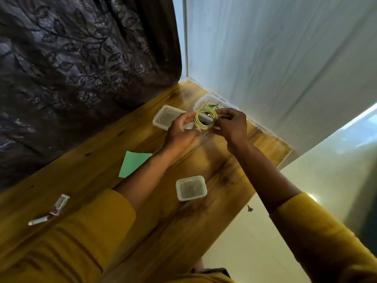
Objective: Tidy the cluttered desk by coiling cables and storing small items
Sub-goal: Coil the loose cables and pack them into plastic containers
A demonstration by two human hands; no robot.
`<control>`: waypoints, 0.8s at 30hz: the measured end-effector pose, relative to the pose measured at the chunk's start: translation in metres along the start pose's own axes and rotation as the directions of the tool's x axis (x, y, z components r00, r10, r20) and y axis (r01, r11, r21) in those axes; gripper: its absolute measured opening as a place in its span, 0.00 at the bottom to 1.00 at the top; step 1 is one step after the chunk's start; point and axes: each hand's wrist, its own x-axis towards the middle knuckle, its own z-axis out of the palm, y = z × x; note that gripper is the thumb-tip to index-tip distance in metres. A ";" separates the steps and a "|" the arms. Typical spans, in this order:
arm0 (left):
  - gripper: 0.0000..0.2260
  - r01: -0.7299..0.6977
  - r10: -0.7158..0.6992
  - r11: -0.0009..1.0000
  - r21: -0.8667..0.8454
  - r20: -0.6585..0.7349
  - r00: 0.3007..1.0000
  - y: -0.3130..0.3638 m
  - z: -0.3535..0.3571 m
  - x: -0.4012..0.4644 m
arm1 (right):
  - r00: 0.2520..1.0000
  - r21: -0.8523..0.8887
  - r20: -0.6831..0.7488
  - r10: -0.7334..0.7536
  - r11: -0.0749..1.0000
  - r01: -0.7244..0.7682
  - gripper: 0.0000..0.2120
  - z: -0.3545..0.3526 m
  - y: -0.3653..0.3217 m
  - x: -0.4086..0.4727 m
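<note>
A yellow-green cable (199,119) is wound into a small coil, held up over the far end of the wooden desk (220,172). My left hand (180,132) pinches the coil's left and lower side. My right hand (231,123) grips its right side with curled fingers. Just behind the coil stands a clear plastic box (206,99) against the wall, partly hidden by the coil and my right hand. A second clear plastic box (166,117) lies to the left of my hands.
A small clear lidded box (191,188) sits between my forearms. A green sheet of paper (133,163) lies at my left forearm. Two small packets (59,205) (39,220) lie near the desk's left. A dark patterned curtain hangs on the left, a white wall on the right.
</note>
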 end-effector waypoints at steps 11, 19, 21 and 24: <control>0.31 -0.149 0.047 0.809 0.569 0.189 0.981 -0.002 0.033 0.093 | 0.940 -0.512 -0.115 -0.321 0.830 0.221 0.09 -0.008 0.008 0.090; 0.32 -0.285 0.114 0.471 0.835 0.263 0.958 -0.014 0.041 0.111 | 0.895 -0.764 0.032 -0.445 0.566 0.309 0.06 -0.004 0.026 0.109; 0.31 -0.301 0.147 0.446 0.843 0.263 0.954 -0.017 0.041 0.114 | 0.886 -0.798 0.059 -0.460 0.512 0.319 0.06 -0.002 0.027 0.111; 0.33 -0.277 0.108 0.476 0.835 0.256 0.960 -0.021 0.041 0.116 | 0.884 -0.819 0.088 -0.459 0.471 0.327 0.07 -0.003 0.030 0.112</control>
